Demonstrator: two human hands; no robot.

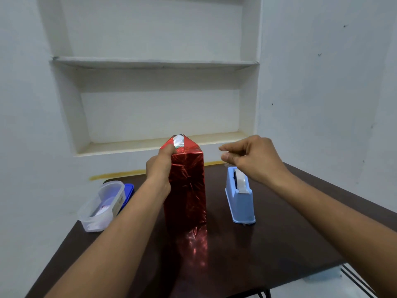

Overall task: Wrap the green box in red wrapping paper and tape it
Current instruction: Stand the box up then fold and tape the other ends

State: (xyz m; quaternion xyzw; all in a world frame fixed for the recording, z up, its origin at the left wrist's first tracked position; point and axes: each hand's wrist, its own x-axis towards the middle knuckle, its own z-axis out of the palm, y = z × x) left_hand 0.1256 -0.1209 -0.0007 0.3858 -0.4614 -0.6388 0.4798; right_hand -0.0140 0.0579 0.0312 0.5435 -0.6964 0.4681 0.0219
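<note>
The box [187,186] stands upright in the middle of the dark table, fully covered in shiny red wrapping paper; no green shows. Its top flaps are folded to a point, with a silvery patch [178,141] at the tip. My left hand [160,164] grips the box's upper left side, thumb pressing the top fold. My right hand [250,158] hovers to the right of the box top, above the blue tape dispenser [240,196], thumb and fingers pinching a piece of clear tape [225,154] that is hard to make out.
A clear plastic container [103,205] with a blue lid [128,190] behind it sits at the table's left edge. The dark brown table [279,244] ends at the white wall with recessed shelves [154,63]. The right table edge drops off near the floor.
</note>
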